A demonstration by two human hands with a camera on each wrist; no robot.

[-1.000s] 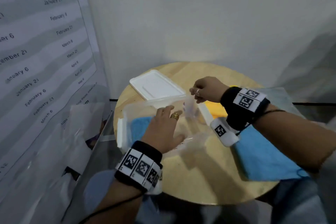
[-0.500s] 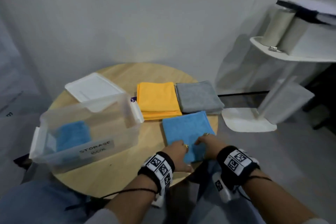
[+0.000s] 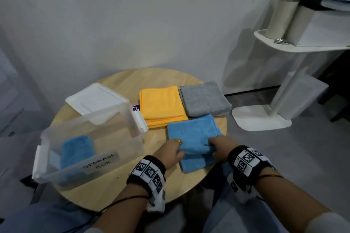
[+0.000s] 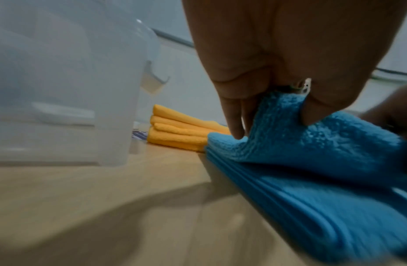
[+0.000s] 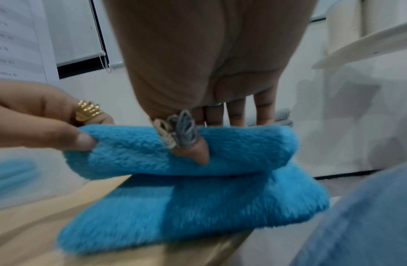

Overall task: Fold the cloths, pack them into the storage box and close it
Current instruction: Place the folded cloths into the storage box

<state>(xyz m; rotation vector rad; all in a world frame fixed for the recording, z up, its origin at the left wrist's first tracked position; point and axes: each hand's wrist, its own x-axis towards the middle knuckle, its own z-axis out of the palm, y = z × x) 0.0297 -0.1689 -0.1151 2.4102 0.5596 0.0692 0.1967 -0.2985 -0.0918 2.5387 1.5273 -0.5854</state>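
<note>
1. Here my left hand (image 3: 172,151) and right hand (image 3: 219,149) both pinch the near edge of the top blue cloth (image 3: 193,134), thumbs under and fingers over, so I can lift that one layer off the blue pile on the tabletop (image 3: 121,181) and turn it over as a fold.
2. The grips sit side by side, one toward each end of that edge, which I judge keeps the fold straight.
3. The blue pile lies at the near right of the tabletop, directly under my hands and partly over its near rim.
4. The storage box (image 3: 91,143) stands open to the left, within reach, with one blue cloth (image 3: 76,150) already inside; its lid (image 3: 94,98) lies behind it, out of the way until closing.
5. The yellow cloths (image 3: 161,106) and grey cloths (image 3: 203,98) wait stacked at the far side, just beyond the blue pile, untouched.
6. So I judge most of the packing remains.
</note>
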